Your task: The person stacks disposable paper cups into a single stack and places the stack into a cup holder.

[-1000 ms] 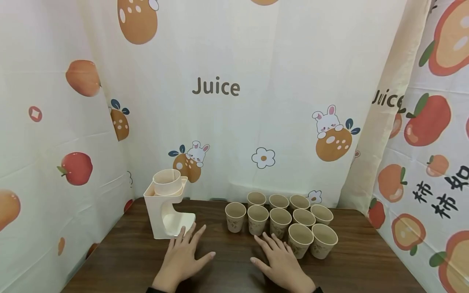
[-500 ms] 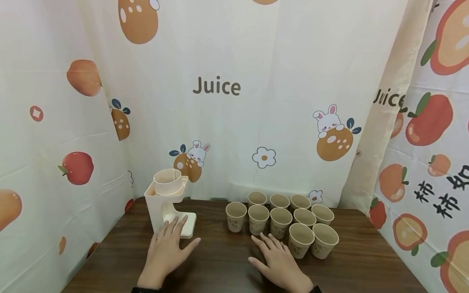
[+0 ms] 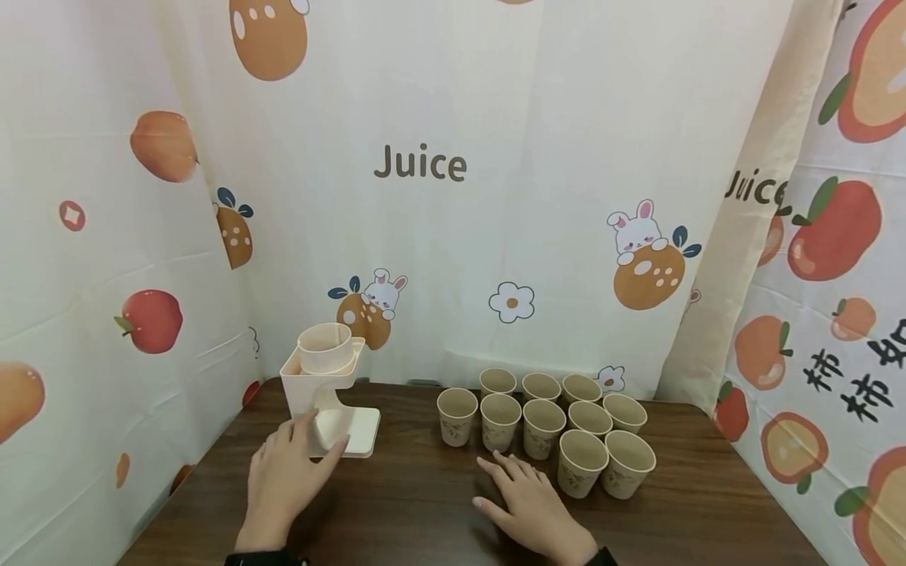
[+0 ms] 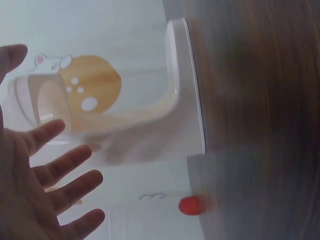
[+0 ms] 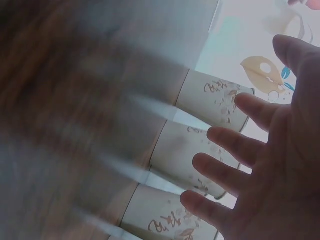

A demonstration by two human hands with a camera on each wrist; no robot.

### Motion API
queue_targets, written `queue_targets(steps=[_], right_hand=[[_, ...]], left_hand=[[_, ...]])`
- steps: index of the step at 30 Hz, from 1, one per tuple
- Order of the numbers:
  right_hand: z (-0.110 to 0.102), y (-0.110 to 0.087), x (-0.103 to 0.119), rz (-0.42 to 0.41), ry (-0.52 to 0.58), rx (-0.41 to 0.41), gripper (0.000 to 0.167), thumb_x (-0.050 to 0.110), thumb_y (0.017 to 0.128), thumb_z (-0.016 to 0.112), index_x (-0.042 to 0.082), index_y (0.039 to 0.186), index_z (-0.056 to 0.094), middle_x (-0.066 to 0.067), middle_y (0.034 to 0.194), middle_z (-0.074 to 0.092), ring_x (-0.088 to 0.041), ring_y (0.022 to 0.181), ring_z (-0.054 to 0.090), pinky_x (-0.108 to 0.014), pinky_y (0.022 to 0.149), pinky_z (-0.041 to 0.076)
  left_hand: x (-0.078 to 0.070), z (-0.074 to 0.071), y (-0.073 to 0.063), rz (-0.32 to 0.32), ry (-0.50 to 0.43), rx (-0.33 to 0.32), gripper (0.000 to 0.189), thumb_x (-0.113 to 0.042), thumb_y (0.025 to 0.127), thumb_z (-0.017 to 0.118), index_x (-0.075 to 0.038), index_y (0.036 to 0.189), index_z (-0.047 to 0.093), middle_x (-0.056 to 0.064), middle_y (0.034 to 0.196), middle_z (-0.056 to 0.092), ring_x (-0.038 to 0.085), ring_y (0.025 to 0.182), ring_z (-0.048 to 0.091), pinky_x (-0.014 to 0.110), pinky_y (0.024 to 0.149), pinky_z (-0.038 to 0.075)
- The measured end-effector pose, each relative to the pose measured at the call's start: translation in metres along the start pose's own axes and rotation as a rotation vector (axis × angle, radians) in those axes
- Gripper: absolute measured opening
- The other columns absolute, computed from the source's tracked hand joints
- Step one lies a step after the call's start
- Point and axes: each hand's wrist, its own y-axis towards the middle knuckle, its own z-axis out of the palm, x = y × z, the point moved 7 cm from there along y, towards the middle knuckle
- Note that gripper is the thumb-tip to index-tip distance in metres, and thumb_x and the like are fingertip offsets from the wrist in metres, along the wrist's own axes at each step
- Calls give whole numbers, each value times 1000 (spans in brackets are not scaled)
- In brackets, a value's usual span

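A cream plastic stand [image 3: 304,393] with a flat base and a round cup-like piece [image 3: 325,350] in its top is at the table's left. Just in front of it is my left hand [image 3: 279,475], fingers spread and holding nothing. The left wrist view shows those fingers apart from the stand [image 4: 130,140]. My right hand [image 3: 531,507] hovers with loosely spread fingers before a group of beige paper cups [image 3: 543,428], nothing in its grasp. In the right wrist view, several printed cups [image 5: 190,150] stand behind its fingers; whether any fingertip touches one I cannot tell.
The dark wooden table [image 3: 418,503] carries everything. Several paper cups stand upright close together at the right, the nearest pair [image 3: 626,464] beside my right hand. A fruit-printed curtain [image 3: 439,251] hangs behind the table and down both sides.
My left hand has moved left, from in front of the stand's base to the front of its upright body. The right hand has shifted slightly left. Cups and stand stay in place.
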Motion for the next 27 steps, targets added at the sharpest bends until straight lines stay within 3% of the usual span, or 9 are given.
queue_targets(steps=[3, 10, 18, 23, 27], right_hand=[[2, 2, 3, -19, -2, 9, 60, 57, 100, 51, 20, 147, 50, -14, 148, 48, -43, 132, 45, -67, 95, 39], [5, 8, 14, -52, -8, 17, 59, 57, 100, 50, 21, 147, 50, -14, 147, 49, -41, 131, 47, -66, 95, 40], [9, 12, 22, -60, -8, 35, 63, 63, 100, 44, 23, 149, 49, -13, 148, 49, -40, 132, 47, -65, 97, 40], [12, 14, 22, -51, -1, 60, 63, 62, 100, 46, 22, 149, 48, -13, 148, 48, -40, 134, 45, -68, 97, 39], [14, 16, 24, -55, 8, 68, 63, 61, 100, 47, 22, 150, 47, -13, 149, 47, -41, 134, 44, -69, 97, 38]], left_hand=[[12, -2, 5, -55, -3, -1, 84, -67, 89, 60, 1, 137, 53, 31, 124, 58, 51, 109, 57, 69, 84, 43], [36, 1, 16, -180, -19, 74, 97, -75, 89, 51, 7, 139, 45, 37, 128, 52, 55, 111, 53, 68, 82, 43], [45, 11, 26, -201, -51, 135, 105, -75, 89, 50, 13, 146, 33, 40, 134, 45, 57, 117, 49, 70, 85, 42], [49, 21, 34, -250, -191, 194, 108, -70, 91, 54, 14, 150, 20, 41, 139, 37, 56, 125, 43, 70, 94, 39], [52, 28, 39, -276, -375, 226, 101, -52, 95, 61, 12, 152, 8, 39, 145, 28, 53, 134, 34, 67, 104, 33]])
